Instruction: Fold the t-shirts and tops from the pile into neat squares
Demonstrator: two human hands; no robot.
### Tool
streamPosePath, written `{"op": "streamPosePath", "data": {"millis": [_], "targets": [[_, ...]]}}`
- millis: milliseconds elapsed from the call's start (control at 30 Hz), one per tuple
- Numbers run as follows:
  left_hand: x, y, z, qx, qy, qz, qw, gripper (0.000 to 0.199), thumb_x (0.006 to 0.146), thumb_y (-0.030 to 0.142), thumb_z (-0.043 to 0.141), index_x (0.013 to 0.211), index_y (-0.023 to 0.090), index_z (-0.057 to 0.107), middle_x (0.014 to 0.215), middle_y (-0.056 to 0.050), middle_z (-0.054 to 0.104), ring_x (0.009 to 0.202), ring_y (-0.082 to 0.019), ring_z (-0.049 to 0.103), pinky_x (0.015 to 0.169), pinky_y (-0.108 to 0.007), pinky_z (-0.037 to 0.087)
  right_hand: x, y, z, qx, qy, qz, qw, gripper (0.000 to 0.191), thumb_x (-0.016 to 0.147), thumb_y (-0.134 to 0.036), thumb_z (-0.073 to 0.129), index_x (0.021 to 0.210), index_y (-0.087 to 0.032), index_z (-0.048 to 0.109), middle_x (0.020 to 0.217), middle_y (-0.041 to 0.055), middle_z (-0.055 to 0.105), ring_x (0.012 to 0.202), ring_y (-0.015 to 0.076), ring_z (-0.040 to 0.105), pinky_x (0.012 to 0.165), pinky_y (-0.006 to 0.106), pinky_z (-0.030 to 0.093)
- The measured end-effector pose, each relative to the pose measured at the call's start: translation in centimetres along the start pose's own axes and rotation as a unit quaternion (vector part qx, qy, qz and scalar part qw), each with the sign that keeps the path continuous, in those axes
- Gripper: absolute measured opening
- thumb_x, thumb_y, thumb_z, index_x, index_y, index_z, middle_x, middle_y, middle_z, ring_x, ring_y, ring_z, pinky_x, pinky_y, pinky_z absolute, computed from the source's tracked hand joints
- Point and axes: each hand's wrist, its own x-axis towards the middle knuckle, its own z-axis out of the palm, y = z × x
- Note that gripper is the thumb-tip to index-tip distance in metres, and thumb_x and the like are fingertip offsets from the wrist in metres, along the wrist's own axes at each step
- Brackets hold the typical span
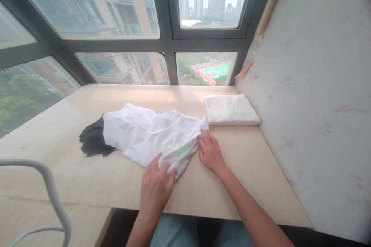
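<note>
A white garment [147,127], which looks like a shirt, lies rumpled on the pale wooden surface. One edge faces me, with a green patch [183,150] showing in a fold there. My left hand [156,183] rests at the near corner of that edge, fingers spread and touching the cloth. At the edge's right end is my right hand [211,152], its fingers stretched out and laid against the fabric. Black cloth [97,137] sticks out from the garment's far left end; whether it is part of it I cannot tell.
A folded white cloth [232,110] lies at the back right by the flowered wall [313,104]. Grey-framed windows [171,46] stand behind the wooden surface [232,197]. A curved white tube [50,185] rises at the front left.
</note>
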Motion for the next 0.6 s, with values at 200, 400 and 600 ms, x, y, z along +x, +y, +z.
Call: {"op": "streamPosePath", "data": {"millis": [200,400,600], "targets": [[-2.1,-0.6,0.1,-0.016,0.018,-0.01,1.0,0.025,0.092,0.042,0.053,0.086,0.022,0.066,0.124,-0.013,0.064,0.106,-0.032,0.063,0.087,-0.045,0.051,0.1,0.1,0.5,-0.026,-0.01,0.028,0.999,0.047,0.08,-0.013,0.052,0.127,-0.011,0.057,0.136,0.0197,0.052,0.133,0.0323,0.039,0.11,0.051,0.035],[-3.8,-2.5,-1.6,0.008,0.025,-0.014,1.0,0.025,0.093,0.041,0.052,0.083,0.022,0.065,0.121,-0.012,0.066,0.106,-0.03,0.064,0.088,-0.041,0.05,0.0,-0.4,0.6,-0.058,0.024,0.062,0.996,0.018,0.078,-0.012,0.055,0.093,-0.012,0.066,0.152,0.0203,0.039,0.142,0.0379,0.028,0.11,0.059,0.03],[-3.9,-4.5,-4.5,0.096,0.019,-0.061,0.993,0.027,0.093,0.048,0.05,0.094,0.023,0.061,0.112,-0.008,0.069,0.083,-0.025,0.068,0.066,-0.032,0.046,0.2,-0.9,-1.4,-0.061,0.036,0.033,0.997,0.013,0.081,-0.014,0.058,0.088,-0.014,0.068,0.15,0.018,0.044,0.142,0.0373,0.03,0.11,0.06,0.03]]}}
